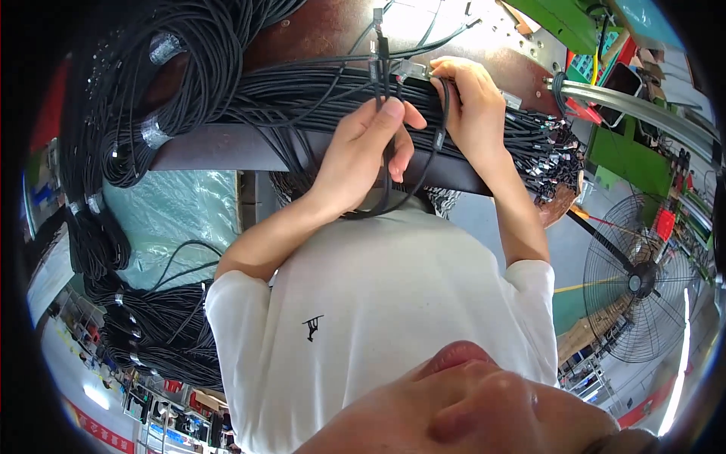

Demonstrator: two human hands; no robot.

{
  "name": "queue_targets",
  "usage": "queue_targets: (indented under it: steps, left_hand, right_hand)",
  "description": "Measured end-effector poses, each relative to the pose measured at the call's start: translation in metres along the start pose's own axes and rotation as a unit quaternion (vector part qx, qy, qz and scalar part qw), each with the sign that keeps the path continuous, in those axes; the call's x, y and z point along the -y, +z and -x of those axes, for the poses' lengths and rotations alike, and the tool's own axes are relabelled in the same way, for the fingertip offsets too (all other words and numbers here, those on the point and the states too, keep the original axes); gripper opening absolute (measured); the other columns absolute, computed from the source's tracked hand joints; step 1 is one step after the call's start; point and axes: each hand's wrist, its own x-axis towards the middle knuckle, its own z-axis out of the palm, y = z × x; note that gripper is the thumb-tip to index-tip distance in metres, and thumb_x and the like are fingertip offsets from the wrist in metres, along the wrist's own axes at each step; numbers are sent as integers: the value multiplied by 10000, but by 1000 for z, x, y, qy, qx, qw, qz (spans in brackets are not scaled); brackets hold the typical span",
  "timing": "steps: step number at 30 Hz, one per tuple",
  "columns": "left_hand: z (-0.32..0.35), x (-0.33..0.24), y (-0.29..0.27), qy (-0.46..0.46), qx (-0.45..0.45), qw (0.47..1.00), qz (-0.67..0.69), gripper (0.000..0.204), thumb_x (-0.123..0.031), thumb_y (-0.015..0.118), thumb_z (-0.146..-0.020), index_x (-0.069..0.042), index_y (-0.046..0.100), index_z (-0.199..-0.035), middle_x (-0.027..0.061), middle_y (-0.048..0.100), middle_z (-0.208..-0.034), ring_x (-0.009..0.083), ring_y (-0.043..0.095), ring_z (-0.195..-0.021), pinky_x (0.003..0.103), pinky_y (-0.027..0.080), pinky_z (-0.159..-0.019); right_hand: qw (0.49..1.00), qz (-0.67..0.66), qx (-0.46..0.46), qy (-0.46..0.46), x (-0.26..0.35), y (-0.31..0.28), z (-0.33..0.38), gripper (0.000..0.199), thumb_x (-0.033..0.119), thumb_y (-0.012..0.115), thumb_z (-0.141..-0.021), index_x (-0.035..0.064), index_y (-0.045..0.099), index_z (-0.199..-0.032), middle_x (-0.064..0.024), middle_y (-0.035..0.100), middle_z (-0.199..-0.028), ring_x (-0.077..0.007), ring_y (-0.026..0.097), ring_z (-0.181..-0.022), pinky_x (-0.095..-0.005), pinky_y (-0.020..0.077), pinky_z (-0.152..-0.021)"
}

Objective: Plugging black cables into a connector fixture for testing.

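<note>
My left hand [361, 147] is closed, with thumb and fingers round a few black cables [383, 72] whose connector ends point up past the fingertips. To its right, my right hand [475, 102] pinches the end of a black cable [441, 136] between thumb and fingertips. That cable loops down in front of my shirt and curves back up toward the left hand. A small clear plastic piece [412, 70] shows between the two hands. Both hands are above a thick bundle of black cables [295, 91] lying across the table.
Coiled black cables [204, 45] with silver ties pile up at the left. Many connector ends [556, 155] stick out at the bundle's right. A metal rail [643, 102], green machine parts [631, 163] and a large fan [643, 280] stand to the right. The brown tabletop [321, 34] is beyond.
</note>
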Motion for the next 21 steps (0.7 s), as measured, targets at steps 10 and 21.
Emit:
queue_targets:
  steps: [10, 21]
  left_hand:
    - [-7, 4, 10, -56, 35, 997, 42, 373, -310, 425, -1031, 14, 600, -969, 15, 510, -630, 73, 464, -547, 226, 411, -496]
    - [-8, 0, 13, -57, 33, 998, 11, 351, -275, 438, -1016, 31, 600, -958, 30, 511, -602, 95, 477, -509, 239, 408, -457]
  right_hand:
    - [987, 138, 64, -47, 12, -12, -9, 220, 40, 629, -747, 74, 581, -958, -59, 640, -908, -252, 639, -853, -333, 532, -692]
    - [974, 179, 35, -136, 8, -38, -14, 337, 130, 639, -673, 92, 610, -1007, -21, 623, -910, -200, 627, -853, -321, 516, -712]
